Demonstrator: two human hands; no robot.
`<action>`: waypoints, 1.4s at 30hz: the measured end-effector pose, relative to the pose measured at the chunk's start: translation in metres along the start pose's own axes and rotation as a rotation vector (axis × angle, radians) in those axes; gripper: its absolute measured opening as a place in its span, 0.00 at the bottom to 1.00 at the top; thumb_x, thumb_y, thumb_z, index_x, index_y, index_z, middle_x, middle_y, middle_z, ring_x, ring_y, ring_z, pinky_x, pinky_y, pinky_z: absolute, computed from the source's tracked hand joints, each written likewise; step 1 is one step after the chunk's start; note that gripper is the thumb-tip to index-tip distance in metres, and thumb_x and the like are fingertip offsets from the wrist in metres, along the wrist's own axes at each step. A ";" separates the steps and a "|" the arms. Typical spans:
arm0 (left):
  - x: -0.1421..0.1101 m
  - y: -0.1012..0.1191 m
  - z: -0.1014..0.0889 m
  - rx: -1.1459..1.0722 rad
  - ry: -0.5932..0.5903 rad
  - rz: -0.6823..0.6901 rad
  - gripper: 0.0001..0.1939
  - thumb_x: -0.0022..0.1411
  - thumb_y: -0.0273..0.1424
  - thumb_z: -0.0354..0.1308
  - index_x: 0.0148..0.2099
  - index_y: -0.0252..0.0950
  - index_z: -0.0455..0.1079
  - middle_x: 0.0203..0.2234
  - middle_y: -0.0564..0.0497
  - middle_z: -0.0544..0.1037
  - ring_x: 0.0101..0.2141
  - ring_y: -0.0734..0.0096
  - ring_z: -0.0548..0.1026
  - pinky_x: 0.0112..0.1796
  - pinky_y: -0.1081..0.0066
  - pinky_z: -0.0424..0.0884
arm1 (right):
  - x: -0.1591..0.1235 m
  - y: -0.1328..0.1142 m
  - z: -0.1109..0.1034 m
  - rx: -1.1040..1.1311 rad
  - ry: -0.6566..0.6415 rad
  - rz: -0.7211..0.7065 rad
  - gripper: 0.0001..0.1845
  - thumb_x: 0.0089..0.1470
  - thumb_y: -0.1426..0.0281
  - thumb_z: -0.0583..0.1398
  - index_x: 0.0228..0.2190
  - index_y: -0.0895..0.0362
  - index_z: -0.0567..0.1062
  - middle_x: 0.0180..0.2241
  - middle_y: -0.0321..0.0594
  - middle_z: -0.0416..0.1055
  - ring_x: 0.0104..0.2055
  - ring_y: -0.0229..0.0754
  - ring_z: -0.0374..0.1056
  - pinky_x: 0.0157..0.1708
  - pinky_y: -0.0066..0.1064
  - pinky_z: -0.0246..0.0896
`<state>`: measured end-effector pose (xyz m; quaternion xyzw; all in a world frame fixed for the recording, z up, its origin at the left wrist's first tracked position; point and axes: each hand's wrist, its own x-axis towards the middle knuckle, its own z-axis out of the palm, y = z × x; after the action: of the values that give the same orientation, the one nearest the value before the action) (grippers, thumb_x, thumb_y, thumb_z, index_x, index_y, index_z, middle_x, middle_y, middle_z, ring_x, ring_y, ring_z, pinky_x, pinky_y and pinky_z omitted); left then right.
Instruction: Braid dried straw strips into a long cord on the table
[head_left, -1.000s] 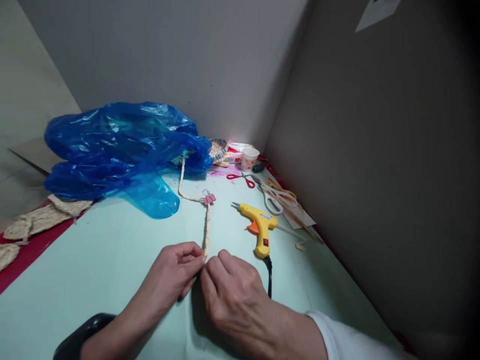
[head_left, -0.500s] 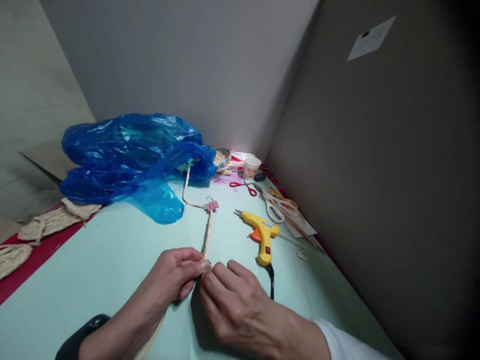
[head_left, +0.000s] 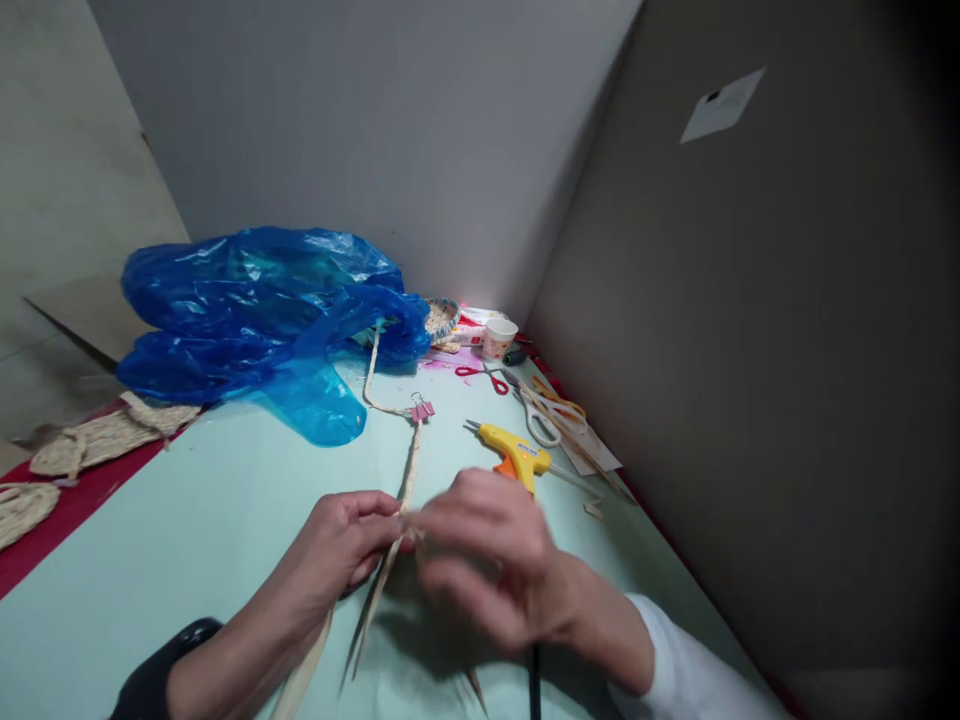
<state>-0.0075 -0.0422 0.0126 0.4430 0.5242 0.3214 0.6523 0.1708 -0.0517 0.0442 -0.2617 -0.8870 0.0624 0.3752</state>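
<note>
Our left hand (head_left: 358,540) pinches the braid (head_left: 412,465); right hand's (head_left: 502,560) grip blurred, can't tell. Best keep strands (head_left: 382,585) flat, tension even.

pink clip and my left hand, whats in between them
In the head view, only a pale braided cord lies between them, running from the pink clip to the left hand.

A white sleeve (head_left: 675,655), smooth and plain, is worn on the right arm and ended near the wrist. On the left forearm a black item (head_left: 161,665) is worn — rounded and glossy along its upper edge, its full shape partly hidden. Both the left hand (head_left: 341,545) and the right hand (head_left: 491,555) are bare — the right one blurred.
</note>
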 end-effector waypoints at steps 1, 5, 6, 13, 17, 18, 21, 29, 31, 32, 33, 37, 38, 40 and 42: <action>0.000 0.001 0.001 0.011 0.009 -0.017 0.10 0.47 0.35 0.62 0.28 0.32 0.72 0.16 0.56 0.68 0.14 0.84 0.50 0.19 0.76 0.40 | 0.007 0.007 -0.006 0.045 0.058 0.216 0.16 0.63 0.66 0.49 0.41 0.59 0.75 0.32 0.42 0.76 0.32 0.38 0.68 0.33 0.31 0.58; 0.001 0.000 0.002 0.077 -0.006 -0.016 0.13 0.48 0.37 0.61 0.24 0.31 0.71 0.16 0.54 0.69 0.14 0.85 0.49 0.19 0.75 0.39 | 0.041 0.064 -0.018 0.091 -0.132 0.770 0.18 0.61 0.62 0.52 0.42 0.59 0.75 0.38 0.43 0.76 0.37 0.41 0.70 0.37 0.29 0.59; 0.002 -0.001 0.002 0.086 -0.005 -0.013 0.13 0.49 0.38 0.60 0.24 0.31 0.71 0.16 0.54 0.68 0.14 0.85 0.49 0.19 0.75 0.38 | 0.049 0.081 -0.015 0.107 -0.183 0.802 0.18 0.60 0.61 0.54 0.40 0.61 0.76 0.36 0.45 0.76 0.36 0.41 0.70 0.36 0.29 0.59; 0.005 -0.003 0.001 0.117 0.019 -0.036 0.15 0.47 0.40 0.62 0.24 0.31 0.71 0.15 0.54 0.68 0.14 0.85 0.49 0.19 0.75 0.39 | 0.077 0.140 0.020 0.372 -0.378 0.906 0.02 0.50 0.76 0.62 0.30 0.60 0.75 0.24 0.38 0.75 0.26 0.37 0.70 0.29 0.25 0.64; 0.003 0.002 0.002 0.140 0.003 -0.052 0.14 0.48 0.39 0.61 0.25 0.31 0.71 0.18 0.53 0.70 0.15 0.84 0.49 0.20 0.75 0.39 | 0.079 0.148 0.020 0.502 -0.403 0.948 0.02 0.49 0.78 0.62 0.28 0.61 0.74 0.23 0.38 0.74 0.26 0.36 0.70 0.29 0.25 0.66; 0.003 0.003 0.002 0.147 0.001 -0.053 0.14 0.48 0.39 0.61 0.25 0.31 0.71 0.18 0.53 0.71 0.15 0.84 0.49 0.20 0.75 0.40 | 0.080 0.151 0.017 0.532 -0.408 0.960 0.02 0.49 0.78 0.62 0.28 0.62 0.75 0.24 0.38 0.74 0.26 0.36 0.70 0.30 0.25 0.66; 0.004 0.004 0.003 0.176 0.003 -0.039 0.14 0.48 0.39 0.60 0.24 0.31 0.71 0.17 0.54 0.70 0.15 0.84 0.48 0.20 0.74 0.39 | 0.081 0.158 0.008 0.601 -0.419 0.982 0.09 0.48 0.77 0.63 0.36 0.62 0.76 0.26 0.38 0.75 0.27 0.36 0.71 0.32 0.26 0.68; 0.009 0.011 0.000 0.295 0.016 0.006 0.13 0.48 0.37 0.59 0.19 0.33 0.69 0.10 0.58 0.63 0.14 0.82 0.47 0.20 0.73 0.40 | 0.085 0.163 0.009 0.530 -0.576 0.922 0.05 0.45 0.75 0.61 0.27 0.60 0.78 0.23 0.36 0.73 0.24 0.35 0.67 0.25 0.24 0.62; 0.010 0.013 0.001 0.314 0.003 0.011 0.12 0.49 0.35 0.58 0.19 0.33 0.69 0.08 0.60 0.59 0.14 0.81 0.47 0.20 0.73 0.40 | 0.089 0.162 0.015 0.462 -0.584 0.892 0.06 0.46 0.71 0.61 0.23 0.60 0.77 0.21 0.36 0.71 0.22 0.34 0.64 0.22 0.24 0.58; 0.010 0.014 0.001 0.319 -0.001 0.018 0.12 0.49 0.34 0.58 0.18 0.33 0.68 0.08 0.60 0.58 0.14 0.81 0.47 0.20 0.73 0.40 | 0.092 0.161 0.018 0.426 -0.576 0.879 0.08 0.47 0.68 0.61 0.22 0.61 0.77 0.20 0.36 0.70 0.21 0.34 0.63 0.22 0.24 0.57; 0.011 0.014 0.001 0.326 -0.004 0.025 0.12 0.48 0.34 0.58 0.18 0.33 0.68 0.08 0.60 0.59 0.14 0.81 0.47 0.20 0.73 0.40 | 0.094 0.160 0.020 0.389 -0.563 0.868 0.10 0.47 0.67 0.61 0.21 0.61 0.77 0.20 0.36 0.69 0.21 0.34 0.62 0.22 0.25 0.55; 0.016 0.012 -0.001 0.341 -0.004 0.039 0.11 0.48 0.33 0.56 0.19 0.32 0.69 0.11 0.56 0.66 0.14 0.82 0.48 0.20 0.73 0.40 | 0.103 0.157 0.024 0.263 -0.502 0.836 0.12 0.42 0.67 0.66 0.17 0.61 0.75 0.17 0.36 0.67 0.22 0.35 0.60 0.23 0.26 0.51; 0.018 0.011 -0.003 0.339 -0.001 0.039 0.11 0.47 0.33 0.56 0.19 0.32 0.69 0.11 0.55 0.67 0.14 0.82 0.48 0.20 0.73 0.40 | 0.105 0.157 0.024 0.244 -0.480 0.829 0.12 0.41 0.67 0.67 0.16 0.61 0.74 0.17 0.36 0.67 0.23 0.35 0.60 0.23 0.26 0.50; 0.022 0.011 -0.009 0.344 0.015 0.044 0.11 0.46 0.34 0.57 0.19 0.32 0.70 0.12 0.54 0.69 0.14 0.82 0.49 0.19 0.73 0.41 | 0.107 0.159 0.020 0.229 -0.427 0.818 0.12 0.41 0.68 0.67 0.16 0.61 0.74 0.17 0.36 0.67 0.24 0.36 0.61 0.24 0.26 0.50; 0.026 0.013 -0.015 0.362 0.048 0.061 0.11 0.45 0.36 0.57 0.19 0.32 0.70 0.12 0.54 0.69 0.14 0.81 0.50 0.19 0.73 0.43 | 0.108 0.164 0.015 0.253 -0.366 0.804 0.12 0.44 0.67 0.65 0.17 0.61 0.74 0.18 0.37 0.68 0.25 0.36 0.62 0.25 0.25 0.50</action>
<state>-0.0154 -0.0100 0.0127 0.5612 0.5751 0.2520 0.5393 0.1663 0.1449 0.0515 -0.5221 -0.7521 0.3559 0.1874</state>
